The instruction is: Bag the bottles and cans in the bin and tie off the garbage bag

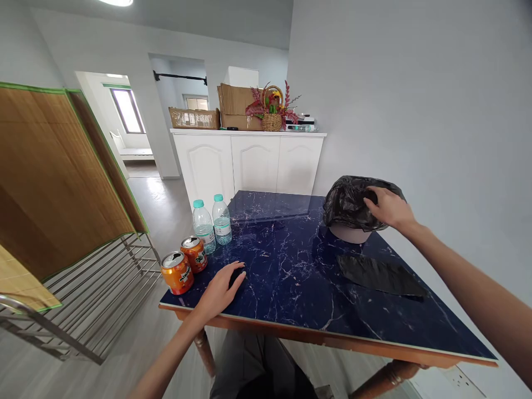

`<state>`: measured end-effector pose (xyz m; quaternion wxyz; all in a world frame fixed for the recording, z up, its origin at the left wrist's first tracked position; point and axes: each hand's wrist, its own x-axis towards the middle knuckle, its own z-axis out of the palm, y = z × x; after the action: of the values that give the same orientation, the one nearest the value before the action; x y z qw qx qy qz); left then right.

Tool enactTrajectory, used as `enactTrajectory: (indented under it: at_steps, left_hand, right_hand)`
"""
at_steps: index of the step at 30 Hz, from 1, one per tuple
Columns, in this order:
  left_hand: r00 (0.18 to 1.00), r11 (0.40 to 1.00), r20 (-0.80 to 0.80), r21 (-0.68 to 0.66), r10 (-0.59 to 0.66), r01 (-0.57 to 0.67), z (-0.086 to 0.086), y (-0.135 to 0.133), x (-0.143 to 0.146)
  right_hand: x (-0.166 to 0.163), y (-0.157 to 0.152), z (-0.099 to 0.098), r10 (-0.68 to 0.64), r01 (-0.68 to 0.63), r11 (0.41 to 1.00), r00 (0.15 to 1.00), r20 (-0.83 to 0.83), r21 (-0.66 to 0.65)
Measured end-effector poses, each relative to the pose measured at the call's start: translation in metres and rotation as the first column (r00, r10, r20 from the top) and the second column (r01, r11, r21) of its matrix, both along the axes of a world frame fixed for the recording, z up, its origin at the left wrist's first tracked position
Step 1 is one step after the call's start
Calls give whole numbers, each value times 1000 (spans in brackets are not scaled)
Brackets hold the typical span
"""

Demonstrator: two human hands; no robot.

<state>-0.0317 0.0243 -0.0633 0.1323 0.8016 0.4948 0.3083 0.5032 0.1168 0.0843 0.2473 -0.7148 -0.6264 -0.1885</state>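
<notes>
A white room holds a dark blue marble table (291, 266) with a wooden edge. A white cabinet (249, 160) stands at the far wall, with boxes and a flower basket (272, 111) on top.

The right hand (388, 208) rests on a small bin (351, 233) at the far right of the table, near the wall. The bin wears a black bag (349, 202) pulled over its rim. The fingers are spread and bent over the top of the bag, pressing on it, not closed tight; this seems to keep the bag in place on the bin.

The left hand (222, 288) lies flat near the front edge, fingers loosely open. Something small and dark sits under its fingertips; I cannot tell what.

A folded black bag (380, 275) lies flat just in front of the bin. Two orange cans (185, 263) and two water bottles (211, 221) stand together on the left edge, well apart from the bin.
</notes>
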Motion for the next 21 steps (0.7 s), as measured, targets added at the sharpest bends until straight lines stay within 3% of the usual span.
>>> enactTrajectory:
  at_steps: [4,9,15,21]
  left_hand:
    - [1000,1000,4,6,8,-9,-2,0,-1]
    - [1000,1000,5,9,14,-14,-3,-3,1]
    - [1000,1000,-10,-13,17,-17,4,-8,2]
    - [997,995,-77,97,-17,25,6,-10,3]
  right_hand:
    - [4,27,12,0,1,998,1000,17,-68]
    - [-16,27,14,90,-90,996,996,5,-29]
    - [-67,-8,14,335,-336,942,941,-48,-10]
    - [-131,-67,23,571,-565,820,800,-186,89]
